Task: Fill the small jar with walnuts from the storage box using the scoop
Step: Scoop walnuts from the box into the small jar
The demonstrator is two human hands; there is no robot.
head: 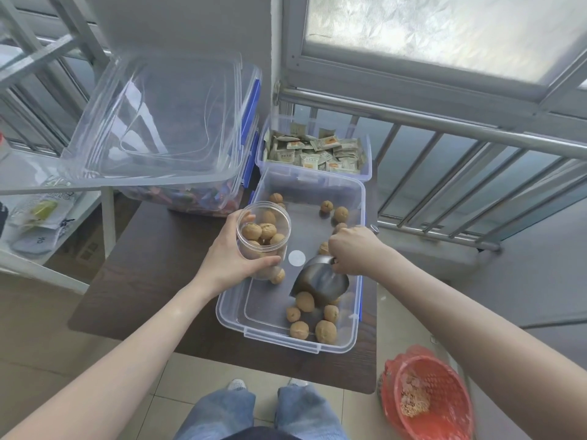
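Dark wood table (pixel 152 281) w/ clear bin of snack packets (pixel 317 150) at back; big clear tub (pixel 165 122), tilted, atop bin of coloured wrappers (pixel 203 198). Red mesh basket (pixel 444 395) on floor, right. Metal railing (pixel 444 128) behind

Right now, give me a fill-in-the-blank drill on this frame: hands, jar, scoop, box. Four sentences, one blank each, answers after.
1. The left hand grips the clear small jar, which already holds some ____.
2. The right hand holds the metal ____ by its handle.
3. The scoop points mouth-down into the clear storage box, beside loose walnuts at its ____ end.
4. The box behind the storage box holds small ____.

Missing words: walnuts; scoop; near; packets
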